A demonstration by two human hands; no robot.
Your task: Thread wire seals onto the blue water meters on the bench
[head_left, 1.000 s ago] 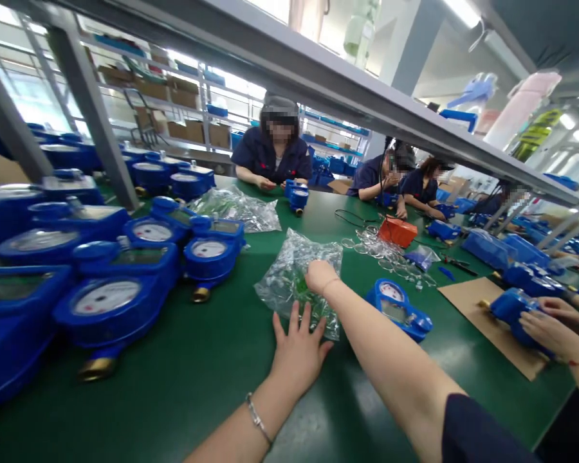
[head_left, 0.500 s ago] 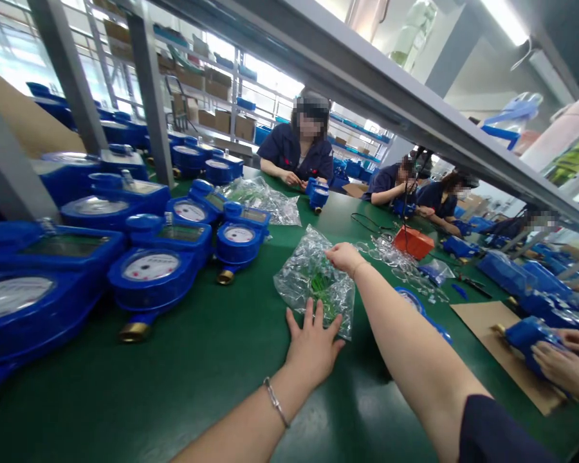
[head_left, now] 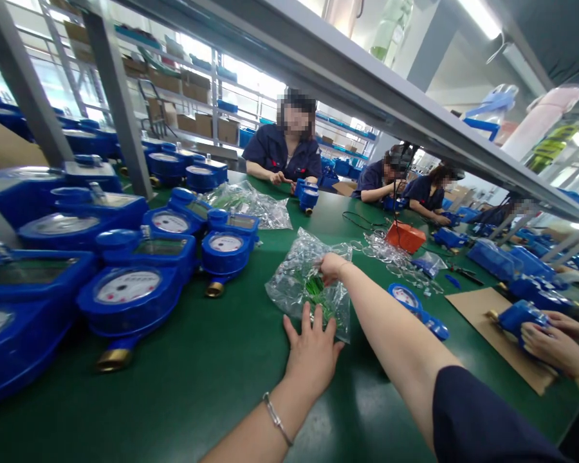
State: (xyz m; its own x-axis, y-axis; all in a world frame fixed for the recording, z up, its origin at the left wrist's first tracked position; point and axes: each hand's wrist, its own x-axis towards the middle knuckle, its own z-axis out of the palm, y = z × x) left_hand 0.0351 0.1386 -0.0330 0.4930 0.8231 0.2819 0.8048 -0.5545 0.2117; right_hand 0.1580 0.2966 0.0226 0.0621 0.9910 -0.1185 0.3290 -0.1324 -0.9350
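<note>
A clear plastic bag (head_left: 285,275) with green pieces (head_left: 314,285) inside lies on the green table (head_left: 231,379). My left hand (head_left: 311,347) rests at the bag's near edge, fingers spread, with the fingertips on the plastic. At the bag's right side, my right hand (head_left: 332,267) reaches in by the green pieces. Its fingers are bent together and partly hidden, so what they pinch cannot be made out.
Blue meters (head_left: 130,292) stand in rows at the left. Another clear bag (head_left: 251,204) lies behind. To the right are a blue meter (head_left: 405,296), an orange box (head_left: 405,237), cardboard (head_left: 482,321) and a co-worker's hands (head_left: 554,341). A metal beam (head_left: 367,77) crosses overhead.
My right hand has moved down and left, closer to the green pieces. My left hand stays spread on the bag's near edge. The camera view has shifted a little.
</note>
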